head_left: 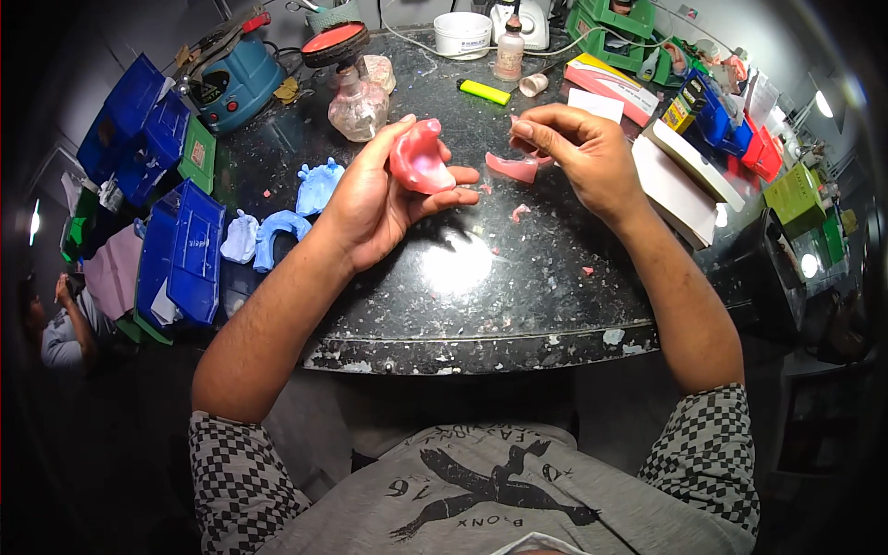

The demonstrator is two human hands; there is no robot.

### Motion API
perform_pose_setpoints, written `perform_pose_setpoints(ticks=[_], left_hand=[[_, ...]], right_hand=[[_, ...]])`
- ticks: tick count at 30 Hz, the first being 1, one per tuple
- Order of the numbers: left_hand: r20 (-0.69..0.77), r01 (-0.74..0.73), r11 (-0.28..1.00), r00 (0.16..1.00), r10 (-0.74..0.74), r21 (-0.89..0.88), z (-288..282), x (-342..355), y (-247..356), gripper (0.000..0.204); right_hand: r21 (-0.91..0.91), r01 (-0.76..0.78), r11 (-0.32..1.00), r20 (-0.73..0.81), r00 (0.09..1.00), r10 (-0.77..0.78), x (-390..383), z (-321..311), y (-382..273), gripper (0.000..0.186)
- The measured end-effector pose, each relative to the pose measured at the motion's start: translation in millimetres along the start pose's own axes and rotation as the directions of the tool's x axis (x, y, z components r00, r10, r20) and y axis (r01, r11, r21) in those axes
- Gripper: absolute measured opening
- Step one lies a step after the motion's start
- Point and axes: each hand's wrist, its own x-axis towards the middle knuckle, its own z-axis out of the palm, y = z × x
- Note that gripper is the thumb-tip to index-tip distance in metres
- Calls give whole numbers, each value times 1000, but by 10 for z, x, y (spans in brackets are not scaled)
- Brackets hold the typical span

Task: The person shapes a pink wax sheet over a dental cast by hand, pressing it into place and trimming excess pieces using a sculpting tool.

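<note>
My left hand (pixel 388 199) holds a glossy pink, curved moulded piece (pixel 418 159) up on its palm and thumb, with some fingers curled beneath it. To its right, my right hand (pixel 578 157) is pinched at thumb and forefinger; what lies between the fingertips is too small to make out. Just below those fingers is a flat pink piece (pixel 509 168) with small pink scraps (pixel 520 213) around it on the speckled dark worktop (pixel 370 324).
Left are blue dental models (pixel 282 236), blue bins (pixel 176 250), a teal machine (pixel 231 88) and another person (pixel 69 328). Behind are a glass burner (pixel 356 111), green lighter (pixel 481 92), white tub (pixel 461 37) and bottle (pixel 509 55). Cartons (pixel 680 185) and bins (pixel 758 148) line the right.
</note>
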Motion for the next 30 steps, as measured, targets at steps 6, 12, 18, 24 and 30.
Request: perform_pose_setpoints(ticks=[6,12,18,24,30], left_hand=[[-180,-106,990,976,121,94,170,6,-58,43],[-132,47,946,991,-4,322,192,-18,-13,65],[-55,204,942,979,-196,266,192,-20,-11,76],[117,110,961,983,-144,253,135,-38,-34,59],[-78,174,901,985,-156,397,281,-53,-74,69]], right_hand=[[-72,117,991,-34,992,-120,-16,58,-42,27],[-58,107,993,17,994,-107,-24,33,-64,20],[32,26,999,41,999,-28,-39,52,-82,22],[-181,257,949,160,960,-230,-60,87,-135,39],[-196,345,918,213,929,-304,-57,122,-64,37]])
